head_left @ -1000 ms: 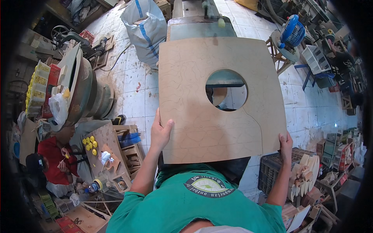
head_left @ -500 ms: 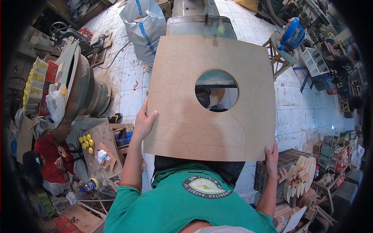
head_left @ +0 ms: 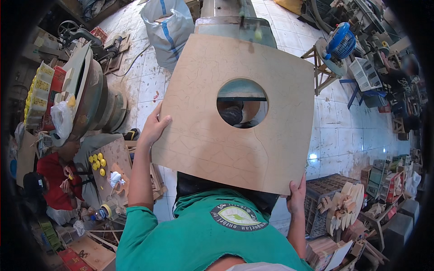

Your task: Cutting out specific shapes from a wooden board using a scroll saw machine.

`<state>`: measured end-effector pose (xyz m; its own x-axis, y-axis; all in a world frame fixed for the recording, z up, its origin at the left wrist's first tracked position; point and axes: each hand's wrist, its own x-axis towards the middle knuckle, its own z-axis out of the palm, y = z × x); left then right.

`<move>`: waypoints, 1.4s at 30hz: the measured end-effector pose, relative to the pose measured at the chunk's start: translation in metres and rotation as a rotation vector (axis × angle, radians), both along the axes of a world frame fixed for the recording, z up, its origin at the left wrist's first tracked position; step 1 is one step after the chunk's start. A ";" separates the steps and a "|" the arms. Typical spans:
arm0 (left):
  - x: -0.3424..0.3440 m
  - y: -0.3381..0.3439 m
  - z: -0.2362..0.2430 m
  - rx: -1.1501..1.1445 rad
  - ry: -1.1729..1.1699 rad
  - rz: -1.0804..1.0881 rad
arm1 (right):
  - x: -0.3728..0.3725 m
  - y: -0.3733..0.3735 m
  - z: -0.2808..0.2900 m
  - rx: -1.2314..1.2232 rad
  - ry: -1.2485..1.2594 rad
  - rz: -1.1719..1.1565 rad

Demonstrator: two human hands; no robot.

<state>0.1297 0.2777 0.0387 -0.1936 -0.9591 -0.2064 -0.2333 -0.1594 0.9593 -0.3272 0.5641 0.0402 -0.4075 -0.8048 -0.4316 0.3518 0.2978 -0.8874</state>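
Observation:
Both my hands hold a large flat brown wooden board [head_left: 199,144] out in front of me, above my lap. A round hole is cut through it, and faint curved outlines are drawn on its face. My left hand [head_left: 153,126] grips the left edge, thumb on top and fingers underneath. At the near right corner my right hand [head_left: 297,195] is closed on the edge, its thumb along the side. The board's far edge lies over the table of a green-grey machine [head_left: 217,27], partly covering it. Through the hole, part of that machine and something dark show.
A white woven sack [head_left: 167,34] stands far left of the board. At left a person in a red top [head_left: 58,185] sits by a low table with yellow round pieces [head_left: 97,162]. A blue fan [head_left: 341,40] is at right, above a dark crate [head_left: 327,189] holding cut wooden pieces.
The board has turned clockwise, its left side shifting left and its near right corner coming closer to me. Both hands have moved along with it, still gripping.

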 end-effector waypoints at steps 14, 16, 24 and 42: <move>0.036 -0.061 0.020 0.105 -0.128 -0.114 | 0.074 0.011 -0.001 0.168 -0.201 0.074; 0.045 -0.071 0.016 0.092 -0.129 -0.130 | 0.081 0.011 0.000 0.170 -0.220 0.121; 0.068 -0.104 -0.003 0.085 -0.179 -0.141 | 0.101 0.020 -0.027 0.148 -0.155 0.249; 0.064 -0.108 0.004 -0.061 -0.396 -0.181 | 0.107 -0.004 0.004 0.276 -0.138 0.231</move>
